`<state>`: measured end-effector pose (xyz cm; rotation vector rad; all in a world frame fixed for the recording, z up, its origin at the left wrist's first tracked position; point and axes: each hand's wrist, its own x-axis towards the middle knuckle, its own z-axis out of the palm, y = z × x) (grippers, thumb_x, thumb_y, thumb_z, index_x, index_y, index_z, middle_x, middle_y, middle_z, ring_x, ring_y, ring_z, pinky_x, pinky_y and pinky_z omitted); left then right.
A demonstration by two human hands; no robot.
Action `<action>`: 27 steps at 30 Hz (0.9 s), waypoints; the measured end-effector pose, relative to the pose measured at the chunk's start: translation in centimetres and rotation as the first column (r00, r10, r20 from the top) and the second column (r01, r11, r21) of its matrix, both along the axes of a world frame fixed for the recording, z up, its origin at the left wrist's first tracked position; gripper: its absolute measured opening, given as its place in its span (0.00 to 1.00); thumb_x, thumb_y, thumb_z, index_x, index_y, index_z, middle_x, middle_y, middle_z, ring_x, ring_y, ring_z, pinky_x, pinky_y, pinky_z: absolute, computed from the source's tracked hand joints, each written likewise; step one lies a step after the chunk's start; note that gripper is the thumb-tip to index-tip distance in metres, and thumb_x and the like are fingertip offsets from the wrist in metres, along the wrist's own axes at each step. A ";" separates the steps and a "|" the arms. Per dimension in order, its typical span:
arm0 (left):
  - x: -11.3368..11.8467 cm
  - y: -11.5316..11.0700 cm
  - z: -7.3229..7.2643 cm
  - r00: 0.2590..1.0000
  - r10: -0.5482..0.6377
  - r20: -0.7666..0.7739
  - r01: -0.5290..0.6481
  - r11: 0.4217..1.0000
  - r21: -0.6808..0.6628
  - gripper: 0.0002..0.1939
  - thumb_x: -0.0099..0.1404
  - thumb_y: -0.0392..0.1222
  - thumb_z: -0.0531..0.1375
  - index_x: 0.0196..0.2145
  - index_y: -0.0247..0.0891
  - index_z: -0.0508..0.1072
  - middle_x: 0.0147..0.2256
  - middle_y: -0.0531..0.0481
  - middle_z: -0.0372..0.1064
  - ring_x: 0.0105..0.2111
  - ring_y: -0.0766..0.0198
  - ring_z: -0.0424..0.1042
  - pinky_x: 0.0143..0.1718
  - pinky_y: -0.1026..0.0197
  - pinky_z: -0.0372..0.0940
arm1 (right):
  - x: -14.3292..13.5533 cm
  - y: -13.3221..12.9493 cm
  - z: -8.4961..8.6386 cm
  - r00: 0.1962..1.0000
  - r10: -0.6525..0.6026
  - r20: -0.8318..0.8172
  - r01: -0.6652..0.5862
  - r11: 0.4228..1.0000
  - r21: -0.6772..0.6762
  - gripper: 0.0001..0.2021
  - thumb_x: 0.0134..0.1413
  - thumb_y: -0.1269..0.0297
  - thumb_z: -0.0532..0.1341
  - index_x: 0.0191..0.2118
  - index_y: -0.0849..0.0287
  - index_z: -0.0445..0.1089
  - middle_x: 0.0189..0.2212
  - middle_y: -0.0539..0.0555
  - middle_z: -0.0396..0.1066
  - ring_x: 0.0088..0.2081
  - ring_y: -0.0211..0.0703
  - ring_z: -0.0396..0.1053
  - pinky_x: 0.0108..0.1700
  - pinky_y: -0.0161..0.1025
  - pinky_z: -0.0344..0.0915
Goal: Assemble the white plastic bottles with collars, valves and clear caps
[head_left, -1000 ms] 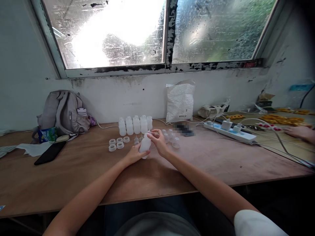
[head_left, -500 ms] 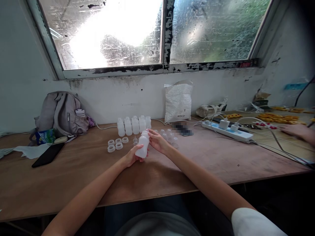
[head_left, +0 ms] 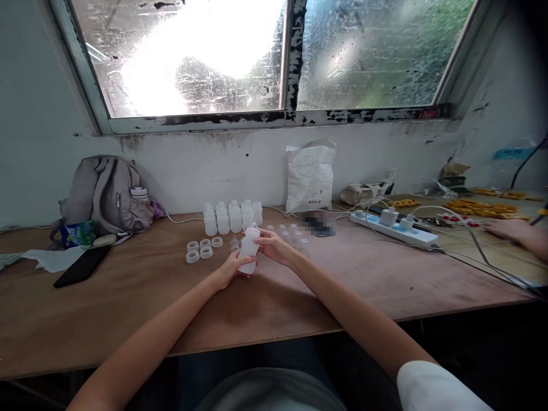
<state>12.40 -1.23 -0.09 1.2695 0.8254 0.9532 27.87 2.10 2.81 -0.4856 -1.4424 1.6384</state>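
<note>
Wrapped round the lower body of a frosted white baby bottle [head_left: 248, 246] is my left hand [head_left: 231, 269]. My right hand [head_left: 273, 246] has its fingers closed at the bottle's neck. The bottle tilts slightly, its top leaning right and away from me. Just behind it stands a row of similar baby bottles [head_left: 221, 219]. Several clear screw rings [head_left: 206, 252] lie to the left of my hands. Clear teats [head_left: 234, 244] sit close beside the held bottle, partly hidden. Clear caps [head_left: 284, 233] are grouped beyond my right hand.
A grey backpack [head_left: 113, 197] and a black phone [head_left: 83, 267] are on the left. By the wall stands a white plastic bag [head_left: 311, 178]. A power strip [head_left: 394, 229] with cables lies right. Another person's hand [head_left: 511, 230] rests near yellow pieces [head_left: 483, 206].
The bottle has turned more upright in my hands. My right fingers have shifted slightly down around its neck. The other person's hand has moved a little left.
</note>
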 end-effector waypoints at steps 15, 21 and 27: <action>-0.2 0.8 -0.6 0.986 0.104 -0.130 -0.084 0.985 0.148 0.22 0.48 0.45 0.62 0.40 0.33 0.65 0.28 0.48 0.65 0.25 0.67 0.64 0.18 0.68 0.60 | 0.0 0.8 -0.8 0.996 -0.076 -0.054 0.073 0.996 -0.044 0.15 0.40 0.64 0.64 0.38 0.57 0.64 0.37 0.52 0.68 0.39 0.41 0.67 0.38 0.38 0.64; -0.3 0.7 -0.4 0.991 0.054 -0.120 -0.037 0.989 0.140 0.21 0.49 0.45 0.61 0.39 0.32 0.65 0.28 0.48 0.65 0.26 0.66 0.64 0.18 0.68 0.60 | 0.1 0.7 -0.7 0.995 -0.087 -0.055 0.084 0.995 -0.049 0.14 0.41 0.61 0.63 0.37 0.57 0.66 0.36 0.53 0.69 0.37 0.40 0.67 0.38 0.37 0.63; -0.7 0.4 -0.2 0.999 -0.036 -0.004 0.036 0.998 0.053 0.19 0.50 0.45 0.59 0.38 0.31 0.65 0.26 0.48 0.64 0.23 0.67 0.64 0.17 0.68 0.59 | 0.3 0.3 -0.1 0.999 -0.030 -0.019 0.030 1.000 0.000 0.17 0.41 0.60 0.63 0.40 0.59 0.68 0.36 0.55 0.69 0.36 0.41 0.67 0.35 0.37 0.63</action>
